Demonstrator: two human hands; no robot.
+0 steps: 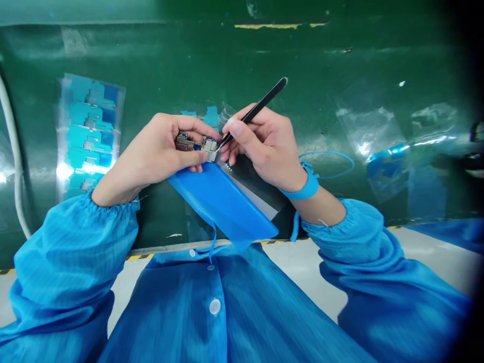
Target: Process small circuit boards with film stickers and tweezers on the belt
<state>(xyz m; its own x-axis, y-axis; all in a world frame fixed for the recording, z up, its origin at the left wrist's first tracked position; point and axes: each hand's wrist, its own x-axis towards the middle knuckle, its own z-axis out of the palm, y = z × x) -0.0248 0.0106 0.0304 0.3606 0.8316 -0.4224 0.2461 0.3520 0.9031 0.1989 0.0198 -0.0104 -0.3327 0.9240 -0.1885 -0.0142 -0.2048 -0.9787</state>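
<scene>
Between the thumb and fingers of my left hand [162, 148] is a small circuit board [186, 143] with metal shields, held above the bench. My right hand [260, 143] is closed around black tweezers [266, 100], which slant down to the left. Their tips meet the right end of the board, near a small pale piece; whether they grip it I cannot tell. Below the board lies a bright blue flat sheet or pouch [230, 204] with a mesh-like edge. Light blue film pieces [212, 117] and a clear strip show just behind my fingers.
On the left lies a clear sheet of blue die-cut films [91, 132], beside a pale cable [15, 166]. Clear plastic bags [391, 151] rest on the green bench [170, 65] at right. A blue wrist strap [302, 187] with a coiled cord is on my right wrist.
</scene>
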